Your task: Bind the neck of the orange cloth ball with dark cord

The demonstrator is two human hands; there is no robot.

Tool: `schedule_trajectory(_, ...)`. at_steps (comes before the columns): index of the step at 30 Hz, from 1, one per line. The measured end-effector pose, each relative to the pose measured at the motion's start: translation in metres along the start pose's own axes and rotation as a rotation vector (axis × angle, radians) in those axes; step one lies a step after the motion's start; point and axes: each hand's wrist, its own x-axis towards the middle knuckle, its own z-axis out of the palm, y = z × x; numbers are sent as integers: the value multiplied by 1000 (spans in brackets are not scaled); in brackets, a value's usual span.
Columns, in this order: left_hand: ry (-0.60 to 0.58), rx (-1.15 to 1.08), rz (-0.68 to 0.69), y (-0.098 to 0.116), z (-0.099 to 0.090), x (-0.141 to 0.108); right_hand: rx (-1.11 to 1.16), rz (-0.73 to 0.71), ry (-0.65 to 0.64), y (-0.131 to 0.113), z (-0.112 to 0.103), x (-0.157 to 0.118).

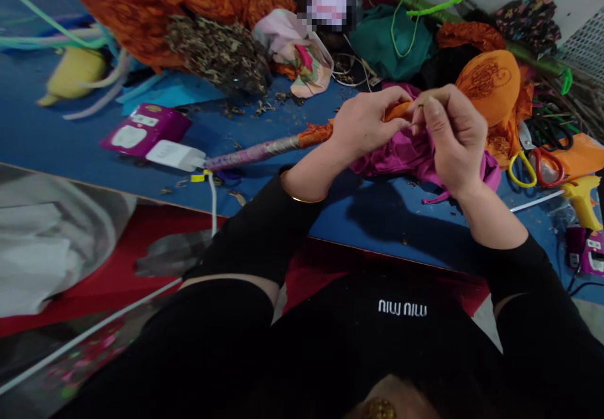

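My left hand (362, 122) is closed round a long thin stick (255, 153) above the blue table. Pale purple and silvery wrapping covers the stick's left part, and crinkled orange cloth (315, 134) covers it near my hand. A bit of orange shows between my left thumb and fingers. Close by, my right hand (450, 133) is pinched shut at the stick's right end; what lies between its fingertips is too small to make out. Magenta cloth (401, 153) is bunched on the table beneath both hands. To the right of my right hand lies a round orange cloth piece (488, 85).
Scissors with yellow and red handles (523, 168) and a yellow glue gun (582, 202) lie right. A purple power strip (146, 131) with a white plug (175, 155) sits left. Heaped orange fabric (127, 10), dried plant scraps (217, 54) and teal cloth (391, 38) line the back.
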Motion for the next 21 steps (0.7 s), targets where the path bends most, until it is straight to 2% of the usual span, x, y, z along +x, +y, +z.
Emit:
schedule_trajectory(3,-5,-16,26,-3,1,-1,-132,-92,-39,-8,-26,15)
schedule_trajectory(7,-12,-14,36,-5,4,0,-161,38,-190,-17,-42,23)
schedule_trajectory(11,-38,-46,48,-5,5,0,-131,7,-223,-10,-41,23)
schedule_trajectory(17,-89,-56,48,-5,5,0,109,-22,-159,13,-30,27)
schedule_trajectory(21,-81,-13,23,-2,7,-2,141,3,-122,22,-23,32)
